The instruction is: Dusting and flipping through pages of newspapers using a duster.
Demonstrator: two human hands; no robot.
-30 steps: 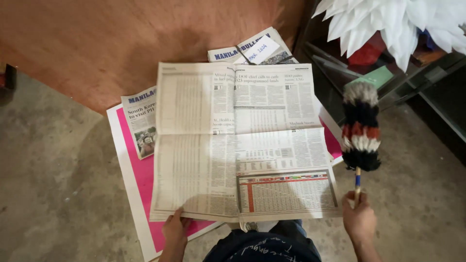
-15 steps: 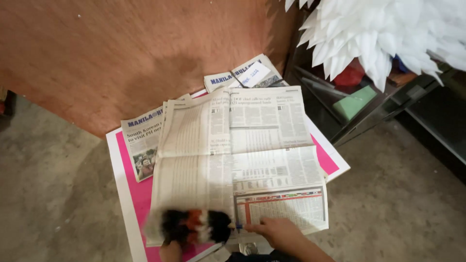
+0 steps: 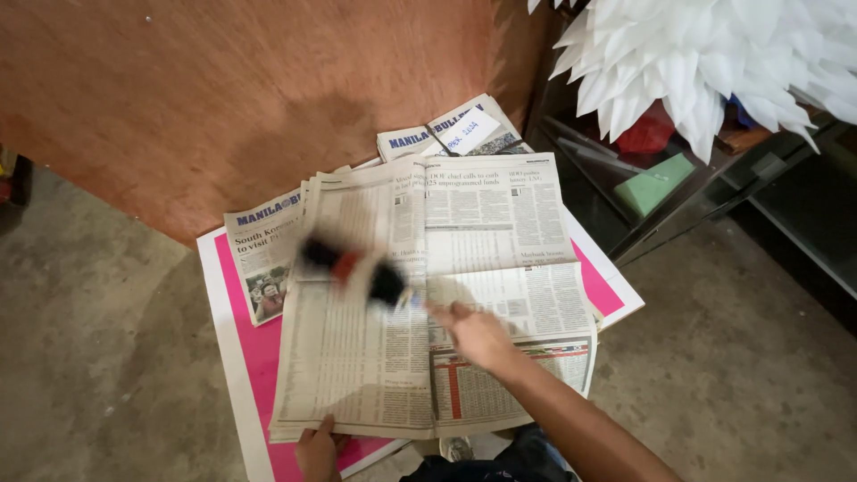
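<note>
An open newspaper (image 3: pixel 464 268) lies spread over a pink board (image 3: pixel 245 348) on the floor. My right hand (image 3: pixel 478 335) reaches across the middle of the paper and grips the thin handle of a black, red and white duster (image 3: pixel 353 266), whose blurred head hovers over the left page. My left hand (image 3: pixel 317 451) presses on the paper's near left corner at the bottom of the view. More folded newspapers (image 3: pixel 263 241) stick out from under the open one at the left and at the back.
A brown wooden panel (image 3: pixel 223 98) stands behind the papers. To the right are a dark glass-fronted shelf unit (image 3: pixel 714 178) with a green box (image 3: pixel 659 183) and a large white feathered piece (image 3: pixel 714 62) above. The floor is grey concrete (image 3: pixel 98 357).
The duster has swept from upright at the right edge, across the paper's near edge, up to the left page. My right hand moved with it towards the middle. The camera view shifted slightly.
</note>
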